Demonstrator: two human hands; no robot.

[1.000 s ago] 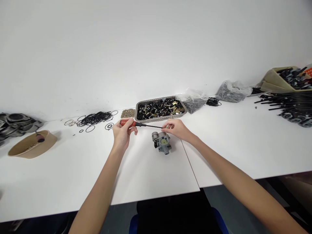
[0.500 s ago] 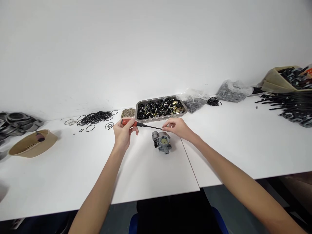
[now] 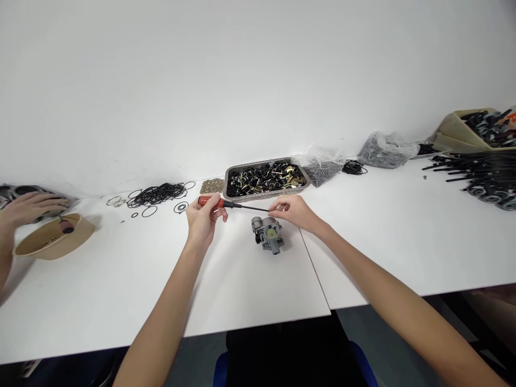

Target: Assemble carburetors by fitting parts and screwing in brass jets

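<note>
My left hand (image 3: 202,220) is closed round the red handle of a screwdriver (image 3: 215,202), whose dark shaft points right, nearly level. At the shaft's tip my right hand (image 3: 294,211) pinches thumb and fingers together; whatever tiny piece lies between them is too small to make out. Just below the tip a grey metal carburetor (image 3: 271,235) stands on the white table, its round bore facing me. Neither hand touches the carburetor.
Behind my hands are a metal tray (image 3: 266,194) of mixed parts and a pile of small brass pieces (image 3: 212,186). Black rubber rings (image 3: 161,194) lie left. A co-worker's hand (image 3: 36,205) is over parts beside a tan bowl (image 3: 80,239). Bagged parts (image 3: 387,151) are at right.
A co-worker's hand and forearm have come into view at the far left. My left hand and the screwdriver have shifted very slightly left; my right hand is almost unmoved.
</note>
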